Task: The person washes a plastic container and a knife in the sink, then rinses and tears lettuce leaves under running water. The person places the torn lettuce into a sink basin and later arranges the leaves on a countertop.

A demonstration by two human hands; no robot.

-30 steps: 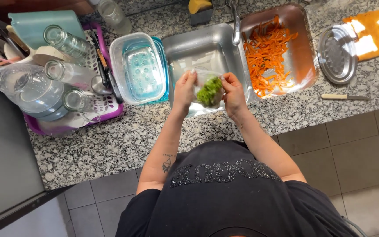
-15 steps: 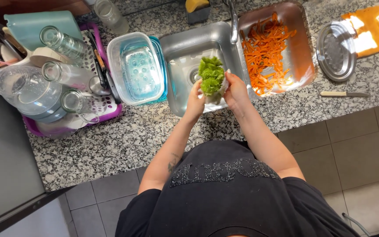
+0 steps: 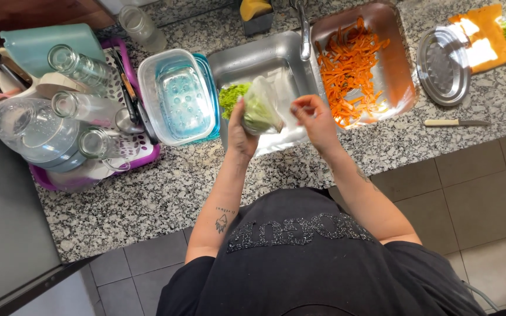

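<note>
Person stands at a speckled granite counter (image 3: 147, 199), both hands over the steel sink (image 3: 253, 58). Left hand (image 3: 239, 126) is closed around a clear plastic bag (image 3: 263, 108) with green lettuce (image 3: 231, 96) spilling out of its left side; the bag is held up above the sink basin, not resting on anything. Right hand (image 3: 313, 117) is just beside the bag, fingers pinched together on its right edge. A tap (image 3: 303, 32) hangs over the sink. Right of the sink, a metal tray (image 3: 396, 64) holds orange carrot strips (image 3: 349, 67). Further right lie a round metal lid (image 3: 443, 64) and a pale-handled knife (image 3: 455, 123). Left of the sink sits a clear plastic tub (image 3: 174, 96), then a purple dish rack (image 3: 142, 155) crowded with upturned glasses (image 3: 80, 64).
</note>
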